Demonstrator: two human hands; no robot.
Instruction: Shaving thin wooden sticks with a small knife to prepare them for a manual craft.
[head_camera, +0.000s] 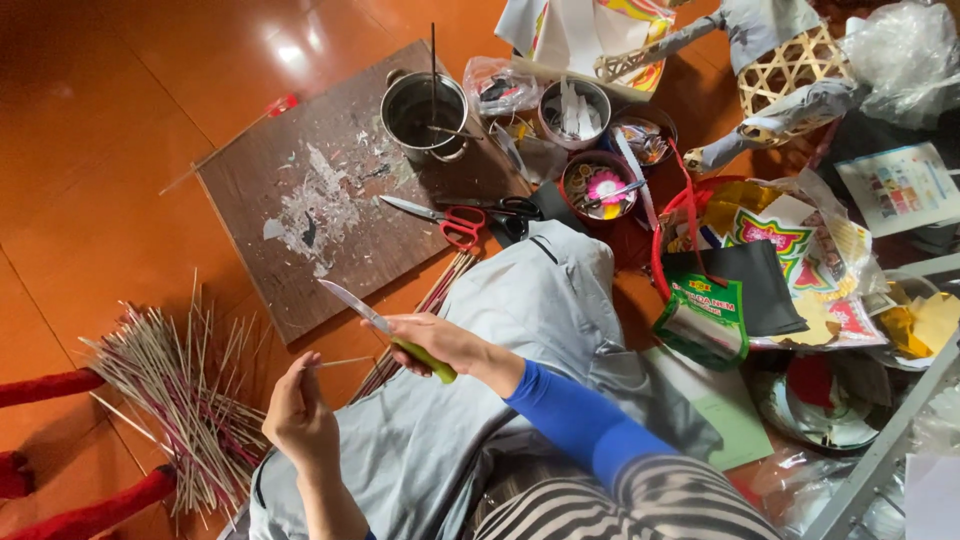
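At the far left, a loose heap of thin bamboo sticks (175, 395) lies fanned on the glossy orange-brown floor (90, 180), beside red fabric-covered bars (60, 385). Just to its right, the left hand (300, 415) is raised, its fingers pinched on one slim bamboo stick (340, 362) that points toward the knife. The right hand (440, 345), on a blue-sleeved arm, has its fingers clenched round the green handle of a knife (385, 330), the pale, narrow blade slanting up-left, its edge close to the held stick's tip. Both hands hover over a lap in soft grey cloth (530, 330).

Beyond them, a flat, rough brown board (290, 180) on the floor is flecked with white paper scraps. On its far corner stands a round metal pot (425, 110) with a dark stick upright in it. Red-handled scissors (440, 218) lie at the board's near edge, with black-handled scissors (510, 215) just beside them. Further right sit small round tins (600, 185) of bits, then a red-rimmed basket (670, 240) stuffed with colourful printed paper, and a woven bamboo frame (790, 75) wrapped in grey paper.
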